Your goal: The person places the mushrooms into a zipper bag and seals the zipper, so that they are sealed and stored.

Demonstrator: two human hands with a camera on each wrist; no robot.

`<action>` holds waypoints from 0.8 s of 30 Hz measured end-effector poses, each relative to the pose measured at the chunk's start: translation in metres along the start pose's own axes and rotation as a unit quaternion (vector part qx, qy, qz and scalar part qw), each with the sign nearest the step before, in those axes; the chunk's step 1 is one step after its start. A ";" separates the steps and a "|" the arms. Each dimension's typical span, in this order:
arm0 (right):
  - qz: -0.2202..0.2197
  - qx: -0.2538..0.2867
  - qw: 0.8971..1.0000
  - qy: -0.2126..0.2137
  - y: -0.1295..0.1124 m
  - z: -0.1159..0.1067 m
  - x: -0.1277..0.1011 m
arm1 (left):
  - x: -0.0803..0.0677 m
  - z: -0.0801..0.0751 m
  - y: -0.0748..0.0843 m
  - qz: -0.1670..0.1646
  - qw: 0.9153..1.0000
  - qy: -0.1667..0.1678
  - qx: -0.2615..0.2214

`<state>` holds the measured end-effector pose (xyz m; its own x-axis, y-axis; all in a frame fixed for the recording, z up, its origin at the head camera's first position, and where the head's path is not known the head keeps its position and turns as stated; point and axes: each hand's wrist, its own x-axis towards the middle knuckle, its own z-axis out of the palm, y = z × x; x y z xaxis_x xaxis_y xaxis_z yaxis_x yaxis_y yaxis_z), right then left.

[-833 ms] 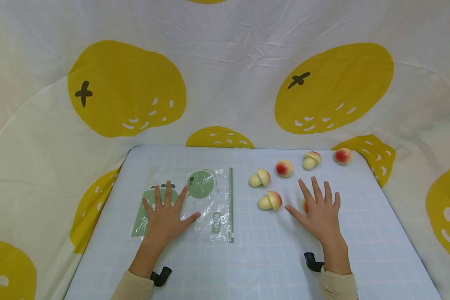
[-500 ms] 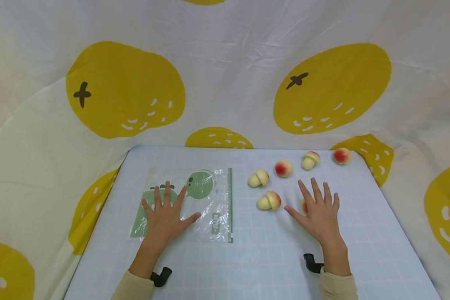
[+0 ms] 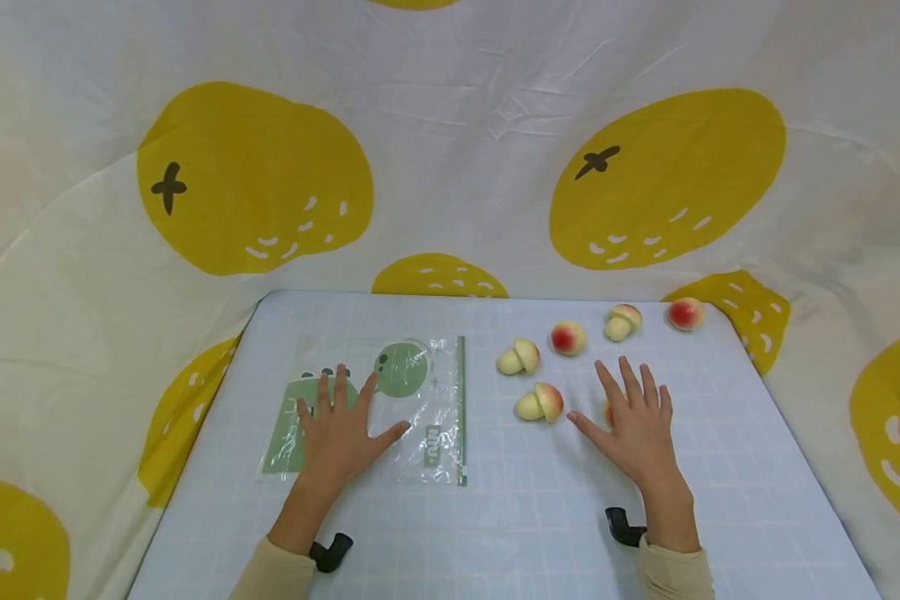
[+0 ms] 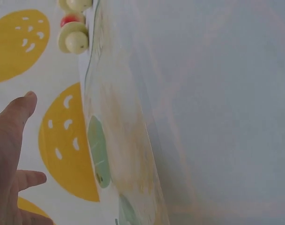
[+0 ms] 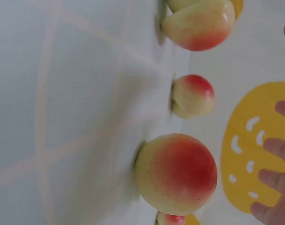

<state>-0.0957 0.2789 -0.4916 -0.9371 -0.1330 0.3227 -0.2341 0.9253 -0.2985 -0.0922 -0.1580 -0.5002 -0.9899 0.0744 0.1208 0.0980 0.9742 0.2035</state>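
Note:
My left hand point(image 3: 341, 442) is spread, palm down, over a clear zip bag point(image 3: 412, 454) printed with a green cartoon figure. In the left wrist view its fingers stand apart above the bag's surface and hold nothing. My right hand point(image 3: 637, 433) is likewise spread, above a red-and-cream toy mushroom point(image 5: 177, 173) that it partly hides in the head view. Left of the right thumb lies another toy mushroom point(image 3: 540, 403) on its side, cream stem toward the bag. Behind it are a tipped mushroom point(image 3: 519, 357) and one with its red cap facing me point(image 3: 568, 337).
Two more toy mushrooms lie at the back right, one showing its stem point(image 3: 622, 322) and one its red cap point(image 3: 686, 314). The table point(image 3: 487, 542) has a pale blue checked cover. A white cloth point(image 3: 450, 167) with yellow fruit prints hangs behind it.
My left hand has shifted slightly to the right over the bag. The right hand's fingers have moved slightly left and closer together. The bag and mushrooms stay in place.

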 end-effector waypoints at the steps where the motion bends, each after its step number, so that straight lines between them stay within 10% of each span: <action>1: -0.002 0.004 1.000 0.002 0.000 0.001 0.000 | 0.000 0.000 0.001 0.000 1.000 -0.001 -0.005; 24: -0.037 0.146 0.988 0.034 -0.007 0.020 0.002 | 0.010 0.009 0.036 0.036 0.994 -0.001 -0.103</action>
<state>-0.1013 0.2654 -0.5068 -0.8978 -0.1627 0.4092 -0.3746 0.7706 -0.5156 -0.0990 -0.1206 -0.5004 -0.9798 0.1429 0.1397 0.1870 0.9024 0.3883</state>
